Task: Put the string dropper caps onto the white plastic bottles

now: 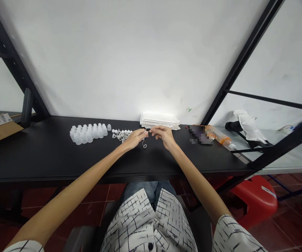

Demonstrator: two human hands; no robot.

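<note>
Left hand: (136, 137) fingers and thumb pinched on a small white piece (146, 133), mostly covered by fingertips.
Right hand: (164, 134) fingertips brought together right beside it; too small to tell whether they grip anything.
White piece, where: between both hands, above the table (101, 161), near side of the paper stack (158, 120).
White piece, look: pale, tiny; exact shape hidden.
Dangling cord: (144, 146) thin, greyish white, hangs below left fingertips, ends in a small loop.
Why this hold: probably fingertip pinch because the part is tiny; two hands close together likely for fine control.
Cap row: (123, 131) white, lined up left of the hands, likely for easy counting and reach.
Cord pile: (119, 136) tangled, near side of caps, presumably kept close for picking.
Bottles: (88, 133) translucent white, upright, packed in rows farther left, probably grouped to save space.
</note>
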